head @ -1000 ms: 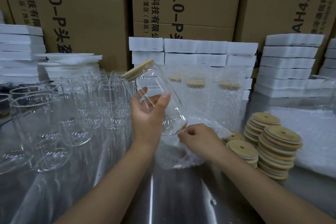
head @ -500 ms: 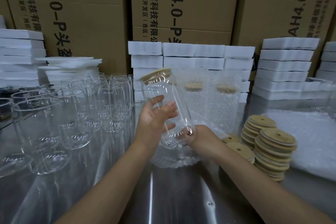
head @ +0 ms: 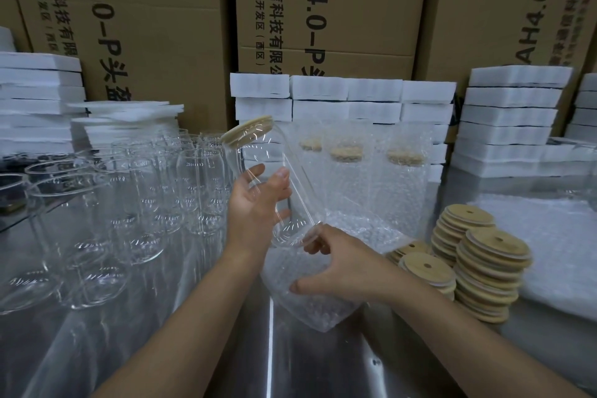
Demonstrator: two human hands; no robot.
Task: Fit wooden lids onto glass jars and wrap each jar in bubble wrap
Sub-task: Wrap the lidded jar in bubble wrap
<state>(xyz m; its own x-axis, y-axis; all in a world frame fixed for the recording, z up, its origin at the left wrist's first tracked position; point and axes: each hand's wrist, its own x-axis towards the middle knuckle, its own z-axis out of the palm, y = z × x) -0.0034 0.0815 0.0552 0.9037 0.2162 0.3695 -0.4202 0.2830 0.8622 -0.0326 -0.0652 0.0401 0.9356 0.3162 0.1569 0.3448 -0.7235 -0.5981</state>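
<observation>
Slippage is the risk: over the hard steel tabletop (head: 323,365), the bubble wrap (head: 310,304) pinched by the right hand (head: 349,265) may sag and snag the jar's (head: 269,152) base, or the smooth glass could slide from the left hand (head: 258,207) curled round it. Held tilted just above the wrap, the jar is clear and empty, its wooden lid (head: 247,131) seated on the raised end.

White foam slabs (head: 512,121) stacked before cardboard boxes (head: 326,10).

Packing room; stacked cartons (head: 155,10); foam pads (head: 510,113).
</observation>
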